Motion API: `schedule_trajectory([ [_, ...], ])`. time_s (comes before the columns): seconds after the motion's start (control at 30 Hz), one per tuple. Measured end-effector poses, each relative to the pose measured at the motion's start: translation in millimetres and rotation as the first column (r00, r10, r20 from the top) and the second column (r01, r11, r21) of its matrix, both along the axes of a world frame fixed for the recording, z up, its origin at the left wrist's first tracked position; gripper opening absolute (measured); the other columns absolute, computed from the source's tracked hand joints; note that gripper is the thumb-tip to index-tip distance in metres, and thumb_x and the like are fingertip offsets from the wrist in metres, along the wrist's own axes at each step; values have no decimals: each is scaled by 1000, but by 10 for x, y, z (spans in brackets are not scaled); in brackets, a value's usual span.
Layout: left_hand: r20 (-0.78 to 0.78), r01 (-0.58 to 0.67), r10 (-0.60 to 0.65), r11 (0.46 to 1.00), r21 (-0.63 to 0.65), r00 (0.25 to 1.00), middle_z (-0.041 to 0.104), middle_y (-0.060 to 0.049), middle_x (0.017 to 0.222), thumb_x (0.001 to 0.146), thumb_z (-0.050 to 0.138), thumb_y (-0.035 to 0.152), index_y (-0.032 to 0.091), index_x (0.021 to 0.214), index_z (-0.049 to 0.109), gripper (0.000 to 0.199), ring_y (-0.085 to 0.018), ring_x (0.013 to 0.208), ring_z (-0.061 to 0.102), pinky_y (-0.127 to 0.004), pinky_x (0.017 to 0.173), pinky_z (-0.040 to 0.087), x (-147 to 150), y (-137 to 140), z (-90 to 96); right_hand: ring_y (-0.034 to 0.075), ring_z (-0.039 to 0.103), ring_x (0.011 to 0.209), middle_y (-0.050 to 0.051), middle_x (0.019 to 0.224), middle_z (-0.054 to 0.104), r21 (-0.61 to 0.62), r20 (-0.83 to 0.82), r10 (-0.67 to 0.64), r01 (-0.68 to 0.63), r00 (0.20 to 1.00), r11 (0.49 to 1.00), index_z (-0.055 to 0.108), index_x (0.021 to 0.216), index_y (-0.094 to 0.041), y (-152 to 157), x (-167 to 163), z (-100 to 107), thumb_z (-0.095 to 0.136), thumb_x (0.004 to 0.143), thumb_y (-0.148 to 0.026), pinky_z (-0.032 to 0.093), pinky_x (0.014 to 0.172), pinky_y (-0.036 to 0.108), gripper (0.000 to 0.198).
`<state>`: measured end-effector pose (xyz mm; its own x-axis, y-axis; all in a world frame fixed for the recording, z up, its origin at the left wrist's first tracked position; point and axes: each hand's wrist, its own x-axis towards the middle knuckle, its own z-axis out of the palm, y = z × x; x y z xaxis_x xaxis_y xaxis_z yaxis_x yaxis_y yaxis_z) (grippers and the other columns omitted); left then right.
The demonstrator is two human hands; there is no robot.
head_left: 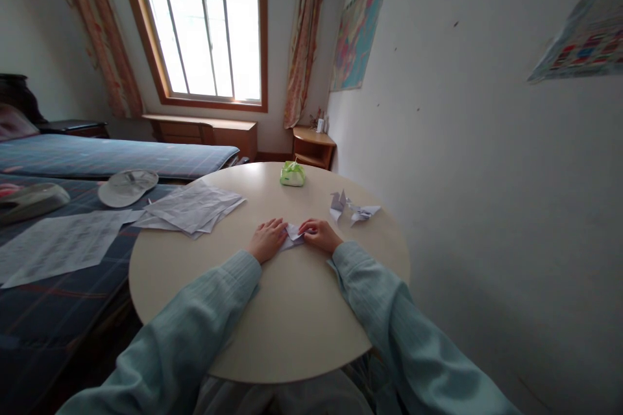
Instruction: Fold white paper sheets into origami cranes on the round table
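A small piece of folded white paper (293,238) lies on the round cream table (292,311) in front of me. My left hand (268,239) rests flat on the table, its fingers stretched over the left side of the paper. On the opposite side, my right hand (320,235) pinches the right part of the folded paper between thumb and fingers. To the right stand folded paper figures, one upright paper figure (337,205) and one lower, winged paper figure (365,213).
A green tissue pack (293,174) sits at the table's far edge. Loose printed sheets (195,206) overlap at the left edge. Beside the table is a bed with a plaid cover (97,298), a white cap (127,187) and more paper (63,243). A wall (487,207) runs along the right.
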<state>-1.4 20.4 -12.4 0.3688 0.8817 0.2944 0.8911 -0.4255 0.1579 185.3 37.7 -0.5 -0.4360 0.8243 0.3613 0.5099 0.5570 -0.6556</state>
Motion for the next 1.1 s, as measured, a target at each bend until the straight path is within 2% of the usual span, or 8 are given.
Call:
schedule_trajectory([
  [0.23, -10, 29, -29, 999, -21, 1000, 44, -2, 128, 85, 28, 37, 27, 118, 45, 38, -19, 119, 37, -37, 96, 31, -38, 29, 0, 12, 57, 77, 5, 82, 63, -33, 57, -15, 16, 998, 999, 68, 69, -16, -8, -1, 51, 50, 72, -16, 44, 72, 24, 18],
  [0.57, -13, 14, -14, 998, -68, 1000, 40, -2, 131, 85, 25, 43, 28, 121, 42, 42, -19, 122, 32, -39, 98, 29, -31, 24, 8, 9, 53, 65, 3, 75, 60, 48, 74, -102, 99, 992, 994, 66, 75, -16, 38, 12, -42, 53, 65, -7, 43, 67, 22, 19],
  [0.77, 12, 4, -3, 998, -70, 1000, 39, -3, 132, 82, 27, 52, 28, 121, 42, 48, -19, 123, 32, -39, 99, 27, -22, 11, 19, 10, 52, 63, 2, 72, 59, 58, 128, -168, 162, 977, 985, 66, 75, -16, 21, 31, -18, 55, 66, -12, 42, 65, 22, 14],
  [1.1, -3, -14, 14, 995, -104, 1000, 37, -2, 133, 81, 28, 53, 26, 123, 40, 52, -19, 124, 29, -38, 101, 25, -5, 7, 41, 11, 53, 63, 3, 70, 61, 45, 218, -255, 251, 942, 967, 66, 79, -17, -11, 55, 37, 54, 69, -19, 38, 62, 21, 16],
])
